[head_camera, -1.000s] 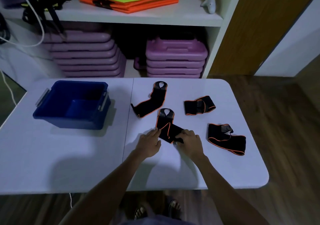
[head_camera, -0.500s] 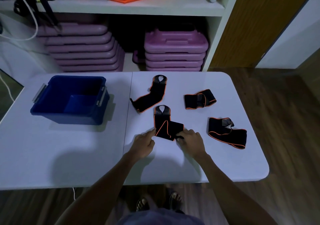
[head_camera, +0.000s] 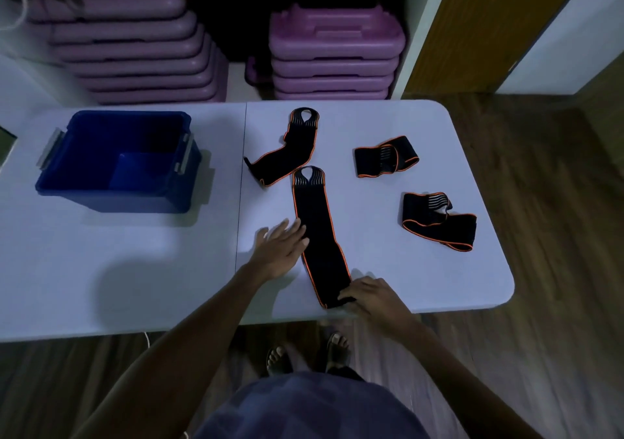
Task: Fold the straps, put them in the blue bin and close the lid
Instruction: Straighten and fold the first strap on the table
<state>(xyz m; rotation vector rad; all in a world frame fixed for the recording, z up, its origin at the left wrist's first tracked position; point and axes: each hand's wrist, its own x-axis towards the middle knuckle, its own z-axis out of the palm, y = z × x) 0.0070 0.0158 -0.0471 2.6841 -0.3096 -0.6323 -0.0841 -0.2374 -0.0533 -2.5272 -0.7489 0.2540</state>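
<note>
A black strap with orange edging (head_camera: pixel 319 232) lies stretched out flat on the white table (head_camera: pixel 135 269), running from its looped end near the middle down to the front edge. My right hand (head_camera: pixel 373 295) pinches its near end. My left hand (head_camera: pixel 282 247) lies flat and open, fingertips touching the strap's left edge. Three more black-and-orange straps lie crumpled: one (head_camera: pixel 292 146) beyond the flat one, one (head_camera: pixel 385 156) at the back right, one (head_camera: pixel 439 220) at the right. The blue bin (head_camera: pixel 118 161) stands open on the left with nothing visible inside. No lid is in view.
Stacks of purple cases (head_camera: pixel 334 53) fill the shelf unit behind the table. The table's front edge runs just below my right hand. A wooden door (head_camera: pixel 472 26) and wood floor lie to the right. My feet in sandals (head_camera: pixel 307 354) show under the table edge.
The strap was folded under both hands; now it lies pulled out full length towards the front edge. My right hand has drawn back with its end, and my left hand has opened flat.
</note>
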